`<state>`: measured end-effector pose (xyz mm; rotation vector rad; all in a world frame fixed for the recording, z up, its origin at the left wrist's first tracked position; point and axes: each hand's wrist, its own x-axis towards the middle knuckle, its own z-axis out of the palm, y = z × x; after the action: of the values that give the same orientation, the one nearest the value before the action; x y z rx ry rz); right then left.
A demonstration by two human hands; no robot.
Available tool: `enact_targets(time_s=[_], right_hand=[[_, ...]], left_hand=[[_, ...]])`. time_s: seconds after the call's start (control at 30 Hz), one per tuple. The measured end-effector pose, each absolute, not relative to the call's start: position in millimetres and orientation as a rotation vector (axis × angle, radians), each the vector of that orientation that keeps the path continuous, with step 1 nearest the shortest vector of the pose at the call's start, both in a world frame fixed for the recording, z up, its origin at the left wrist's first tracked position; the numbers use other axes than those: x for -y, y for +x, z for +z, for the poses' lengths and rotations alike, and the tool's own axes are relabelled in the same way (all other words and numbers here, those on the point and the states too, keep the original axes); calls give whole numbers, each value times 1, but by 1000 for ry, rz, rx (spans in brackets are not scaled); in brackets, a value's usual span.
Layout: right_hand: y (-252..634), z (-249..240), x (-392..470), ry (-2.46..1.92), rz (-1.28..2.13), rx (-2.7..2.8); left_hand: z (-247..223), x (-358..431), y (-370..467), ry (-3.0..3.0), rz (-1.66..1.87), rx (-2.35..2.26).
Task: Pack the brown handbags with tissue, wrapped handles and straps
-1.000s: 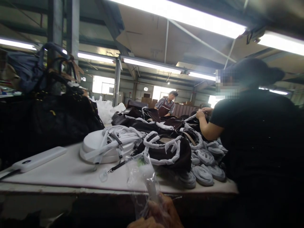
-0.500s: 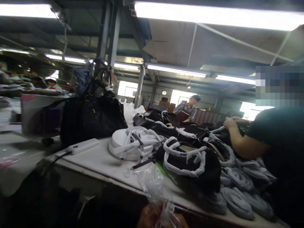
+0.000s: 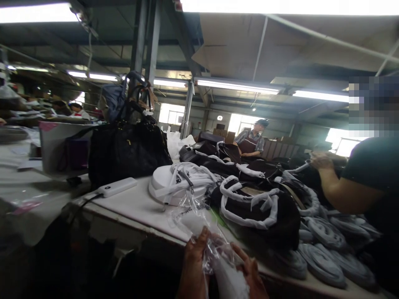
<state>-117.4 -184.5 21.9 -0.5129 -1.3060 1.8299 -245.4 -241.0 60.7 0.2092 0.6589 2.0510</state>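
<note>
Grasping a clear plastic bag at the bottom centre of the frame with left hand and right hand. Looks glossy, crumpled, whitish in parts (too blurred to tell more).

The left hand is bare, with a blunt-tipped thumb, and the right hand is bare too, with rounded fingers, everything visible below either hand likewise uncovered.
</note>
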Motion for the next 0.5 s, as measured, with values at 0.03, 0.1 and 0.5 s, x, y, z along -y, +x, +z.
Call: enact_targets(time_s=[0.03, 0.1, 0.5], right_hand=[[-123, 22, 185, -494, 1851, 1224], [-135, 22, 187, -464, 1880, 1082], [-171, 49, 208, -659, 1800, 607]], left_hand=[[64, 241, -241, 202, 2038, -651], [69, 241, -232, 180, 2030, -628], [63, 244, -208, -18, 2038, -798]])
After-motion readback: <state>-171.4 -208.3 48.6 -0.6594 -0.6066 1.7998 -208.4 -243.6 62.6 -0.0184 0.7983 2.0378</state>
